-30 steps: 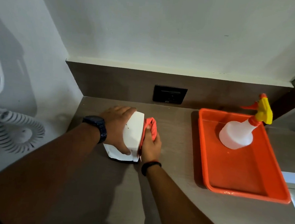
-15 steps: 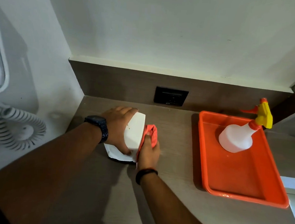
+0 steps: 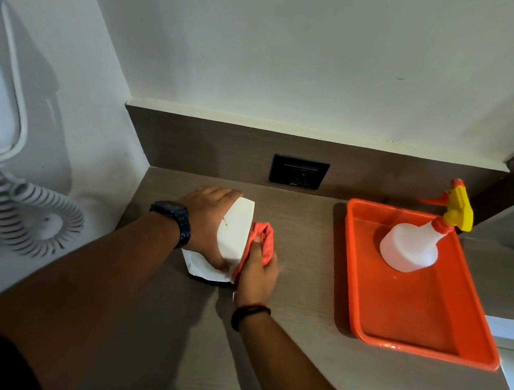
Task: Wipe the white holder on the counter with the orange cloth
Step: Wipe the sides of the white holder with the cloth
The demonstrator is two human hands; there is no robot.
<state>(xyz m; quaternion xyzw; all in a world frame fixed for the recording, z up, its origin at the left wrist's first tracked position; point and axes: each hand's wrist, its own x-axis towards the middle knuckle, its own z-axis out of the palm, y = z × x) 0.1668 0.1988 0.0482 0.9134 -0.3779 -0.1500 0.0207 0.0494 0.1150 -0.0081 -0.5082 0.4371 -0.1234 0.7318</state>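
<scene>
White holder [image 3: 235,231] on the counter [image 3: 303,291], in its left rear part, near the corner where two walls meet; its broad white face is turned upward and to the right, and a flat white base projects from under it toward the viewer. Two small dark specks mark the face near its left edge; no lettering can be read on it. Left hand [image 3: 209,222], wrapped around the holder's left side, fingers over the far top edge and thumb on the near lower edge; a dark watch [image 3: 173,222] sits on the wrist. Right hand [image 3: 257,275], closed on the bunched orange cloth [image 3: 261,241], which is pressed against the holder's right edge; a dark band [image 3: 249,314] circles this wrist.

To the right, well apart, an orange tray [image 3: 423,334] lies on the counter. It contains one item: a white spray bottle [image 3: 411,250] with a yellow and orange trigger head, standing in the far part; small drops glisten on the tray floor. The bottle bears no legible label.

On the dark backsplash behind the holder, a black socket plate [image 3: 299,172] carries a small mark along its lower edge, too small to read. At far left, a white wall unit with a coiled cord [image 3: 29,214].
</scene>
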